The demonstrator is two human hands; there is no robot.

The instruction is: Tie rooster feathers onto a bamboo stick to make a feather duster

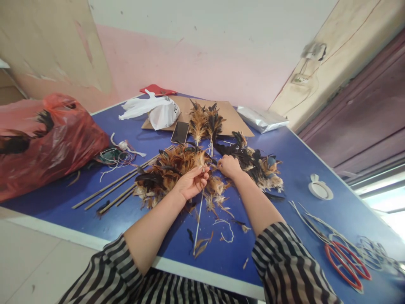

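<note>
My left hand (192,184) is closed in a pinch on a small light-brown feather (200,159), above a heap of brown and black feathers (171,166). Just to its right, my right hand (230,166) is closed with the fingers curled under; what it grips is hidden. Beside that hand lies a second heap of mostly black feathers (253,162). Loose tan feathers (217,188) lie on the table between my forearms. A thin white stick (198,223) runs toward me there. Farther back, two feather bunches (198,122) rest on cardboard.
The blue table (126,223) carries long sticks (110,188) at left near a red plastic bag (57,147). A phone (180,132), white bag (164,113), cardboard (234,120) and silver packet (262,119) lie behind. Red-handled scissors (344,261), string (373,251) and a white ring-shaped item (321,189) are right.
</note>
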